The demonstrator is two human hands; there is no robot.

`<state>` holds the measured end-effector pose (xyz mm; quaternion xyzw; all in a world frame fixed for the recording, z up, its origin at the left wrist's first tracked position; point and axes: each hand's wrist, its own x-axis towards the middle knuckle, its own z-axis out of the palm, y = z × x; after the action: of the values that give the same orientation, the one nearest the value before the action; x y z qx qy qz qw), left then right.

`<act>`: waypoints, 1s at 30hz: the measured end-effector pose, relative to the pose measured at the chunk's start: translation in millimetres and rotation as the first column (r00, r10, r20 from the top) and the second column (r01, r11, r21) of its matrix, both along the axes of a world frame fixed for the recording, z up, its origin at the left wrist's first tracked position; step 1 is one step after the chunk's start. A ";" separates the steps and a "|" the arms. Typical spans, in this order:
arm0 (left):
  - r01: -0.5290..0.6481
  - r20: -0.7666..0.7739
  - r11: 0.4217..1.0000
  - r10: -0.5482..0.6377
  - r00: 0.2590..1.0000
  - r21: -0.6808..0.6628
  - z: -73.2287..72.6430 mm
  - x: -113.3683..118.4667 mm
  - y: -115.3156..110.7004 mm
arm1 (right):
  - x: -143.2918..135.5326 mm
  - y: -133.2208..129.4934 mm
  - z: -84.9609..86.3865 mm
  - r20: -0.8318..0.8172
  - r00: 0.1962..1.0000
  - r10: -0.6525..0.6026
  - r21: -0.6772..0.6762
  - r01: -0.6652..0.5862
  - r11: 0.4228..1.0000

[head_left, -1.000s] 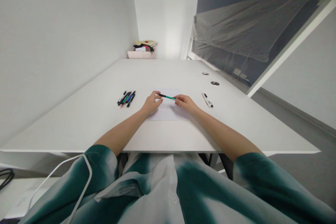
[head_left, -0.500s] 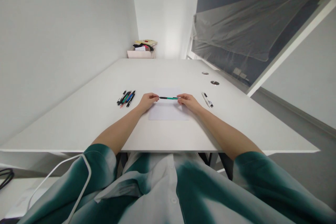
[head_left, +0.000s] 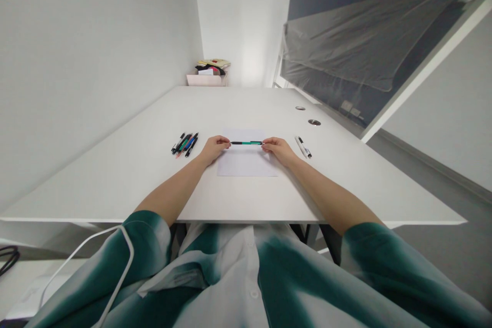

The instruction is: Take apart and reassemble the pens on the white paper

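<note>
A green and black pen lies level between my two hands, above a white sheet of paper. The fingertips of my left hand pinch its black end. At the other end, where the clip is, my right hand pinches it with thumb and fingers. Left of my left hand lies a bunch of several pens in black, green, blue and red. To the right of my right hand, two white pens with dark parts rest side by side.
All this lies on a wide white table. A pink box with cloth-like items stands at its far left end. Two round metal table inserts sit at the right. A plastic-covered dark panel leans over the right side. A white cable crosses my left sleeve.
Both hands have shifted slightly apart toward the pen's ends, so more of the pen and its clip shows. The other pens and the paper have not moved.
</note>
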<state>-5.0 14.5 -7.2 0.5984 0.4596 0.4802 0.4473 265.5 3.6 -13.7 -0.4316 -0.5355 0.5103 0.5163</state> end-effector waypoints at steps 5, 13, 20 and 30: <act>0.012 0.001 1.000 -0.012 1.000 -0.014 0.6 0.3 0.1 | -1.0 -2.0 1.5 0.003 1.000 -0.015 -0.006 0.015 1.000; -0.021 -0.036 1.000 0.022 0.999 0.020 1.2 -0.2 -1.1 | -2.0 -1.2 0.7 0.074 0.996 -0.054 0.018 0.053 0.998; -0.048 -0.083 0.999 0.050 0.995 0.025 4.6 0.4 -4.6 | -2.4 0.3 -1.1 0.103 0.993 -0.065 0.029 0.062 0.998; -0.045 -0.104 0.998 0.049 0.993 0.033 3.4 0.2 -3.3 | -3.7 -1.6 0.5 0.124 0.991 -0.057 0.041 0.052 0.998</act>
<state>-4.8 11.2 -3.8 0.6185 0.4891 0.4654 0.4020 261.7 2.0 -13.2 -0.4672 -0.5643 0.4579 0.5036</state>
